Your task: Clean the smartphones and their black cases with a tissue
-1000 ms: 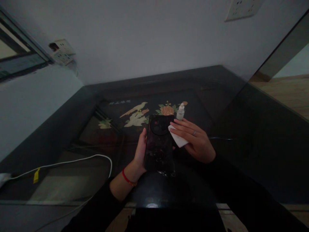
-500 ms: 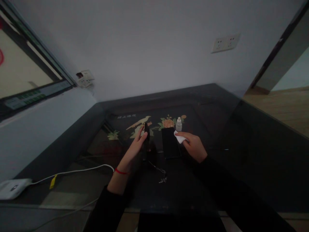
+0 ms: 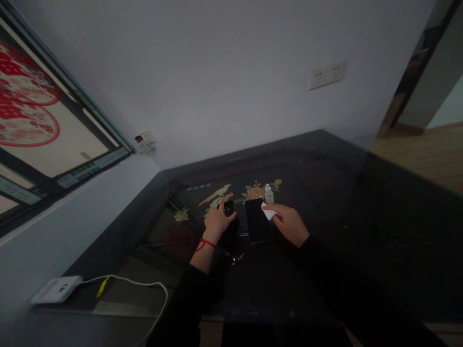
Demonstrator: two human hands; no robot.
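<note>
A black phone (image 3: 228, 208) lies under my left hand (image 3: 217, 221), whose thumb and fingers grip its sides; its round camera area shows at the top, and a beaded chain (image 3: 234, 259) trails from its lower end. To the right, a flat black slab with a glossy face (image 3: 259, 225), like a phone or small tablet, rests on the table. My right hand (image 3: 290, 222) pinches a folded white wipe (image 3: 268, 212) at that slab's upper right edge. Just beyond the wipe stands a small clear bottle with a white cap (image 3: 269, 193).
The dark glossy table (image 3: 296, 289) carries a bird-and-flower design (image 3: 217, 193). A white box-like device (image 3: 58, 289) with a white cable (image 3: 139, 283) and yellow tag sits at the left. A wall with sockets (image 3: 327, 75) rises behind; a window (image 3: 72, 130) is at left.
My left hand has turned the phone from standing on edge to lying flatter, its camera side up. The chain shifted with it. My right hand keeps the wipe near the same spot. The view swung left.
</note>
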